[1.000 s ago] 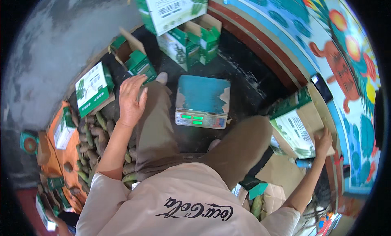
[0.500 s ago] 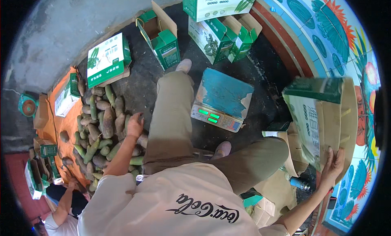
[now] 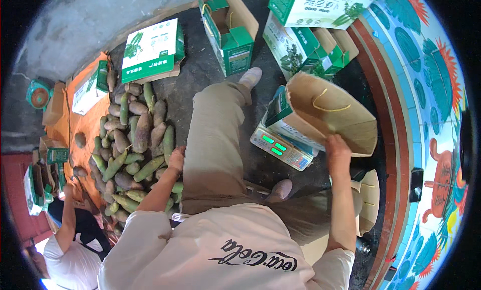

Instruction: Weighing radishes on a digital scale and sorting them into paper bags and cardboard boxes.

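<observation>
Head camera, and the right hand (image 3: 339,149) is right in the action: fingers bent and clamped over the near edge of a green-and-white cardboard carton (image 3: 286,114), pinching its brown wall. The carton is over the digital weighing scale (image 3: 280,149), covering most of the blue weighing plate, its plain brown inside turned up to the camera with a yellow cord handle (image 3: 331,108) looping across. Whether its base rests squarely on the plate, the carton itself hides. Green figures glow on the scale's front panel.

Over to the left hand (image 3: 177,159), low between the trouser leg (image 3: 215,134) and a big heap of radishes (image 3: 143,132), some green, some earthy brown. Its fingers are partly out of sight, so I can't tell whether they are spread or pressed together, or whether they touch a radish.

Beyond the heap, a white-and-green carton (image 3: 153,47) lies flat-side up; to its right an open carton (image 3: 238,44) stands on the dark floor (image 3: 188,54), and more cartons (image 3: 320,7) are piled at the top. Lower left, a co-worker in a white top (image 3: 75,267) stretches an arm toward the orange sheet (image 3: 80,155). A painted tile wall (image 3: 431,89) curves down the right side.
</observation>
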Action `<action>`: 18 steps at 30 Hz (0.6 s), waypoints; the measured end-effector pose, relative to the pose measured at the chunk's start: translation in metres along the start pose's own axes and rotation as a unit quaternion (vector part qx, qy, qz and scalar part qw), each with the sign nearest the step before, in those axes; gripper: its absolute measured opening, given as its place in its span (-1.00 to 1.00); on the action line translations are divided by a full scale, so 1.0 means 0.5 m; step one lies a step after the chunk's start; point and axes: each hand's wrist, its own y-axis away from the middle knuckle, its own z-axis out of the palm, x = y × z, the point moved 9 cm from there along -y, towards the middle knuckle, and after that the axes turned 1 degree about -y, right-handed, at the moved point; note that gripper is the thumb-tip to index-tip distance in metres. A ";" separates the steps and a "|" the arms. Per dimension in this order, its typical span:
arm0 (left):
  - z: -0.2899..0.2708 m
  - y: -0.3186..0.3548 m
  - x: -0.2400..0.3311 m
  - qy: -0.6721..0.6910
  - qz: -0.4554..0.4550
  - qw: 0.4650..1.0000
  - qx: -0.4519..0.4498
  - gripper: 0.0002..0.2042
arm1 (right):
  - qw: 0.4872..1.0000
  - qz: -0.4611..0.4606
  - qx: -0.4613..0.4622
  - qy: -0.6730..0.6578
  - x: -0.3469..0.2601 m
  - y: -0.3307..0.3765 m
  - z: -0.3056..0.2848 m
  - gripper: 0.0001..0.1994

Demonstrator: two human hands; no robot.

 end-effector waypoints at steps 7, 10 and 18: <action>0.012 0.062 -0.071 -0.057 -0.134 0.988 -0.044 -0.70 | 0.998 0.022 -0.056 -0.007 -0.028 0.006 0.088 -0.88; 0.060 0.067 -0.125 -0.104 -0.177 0.975 -0.089 -0.68 | 0.995 0.038 -0.086 -0.037 -0.019 0.005 0.109 -0.81; 0.101 0.112 -0.187 -0.214 -0.241 0.932 -0.166 -0.53 | 0.993 0.005 -0.099 -0.062 -0.024 -0.003 0.143 -0.76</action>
